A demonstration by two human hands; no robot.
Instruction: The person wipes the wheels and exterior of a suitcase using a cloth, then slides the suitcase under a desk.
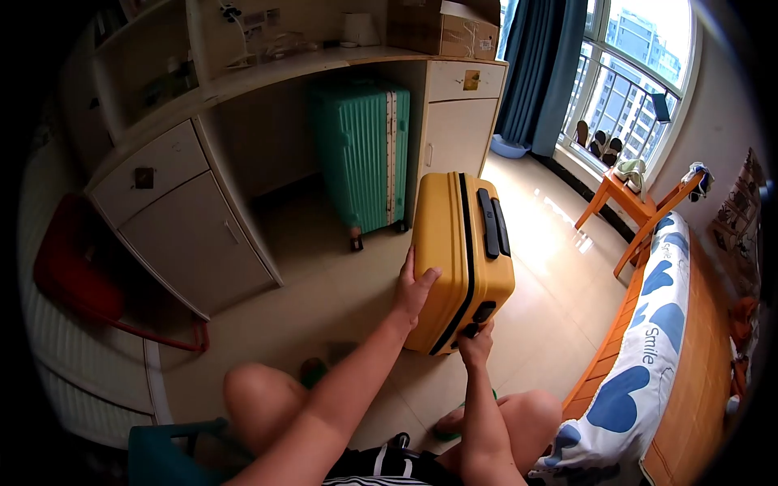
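A yellow hard-shell suitcase (442, 243) stands on the floor in front of my knees, with a black zip seam and a black carry handle (489, 223) on its upper face. My left hand (417, 290) grips its near left side, thumb laid along the shell and fingers partly hidden round the edge. Lower down, my right hand (476, 343) closes on the suitcase's near corner beside a small black fitting (484, 311). The fingertips there are partly out of sight.
A teal suitcase (362, 154) stands under the desk (316, 61), which carries a cardboard box (444, 29). A red chair (77, 267) is at the left. To the right are a bed with a printed cover (648, 348) and a wooden chair (628, 198) with shoes on it.
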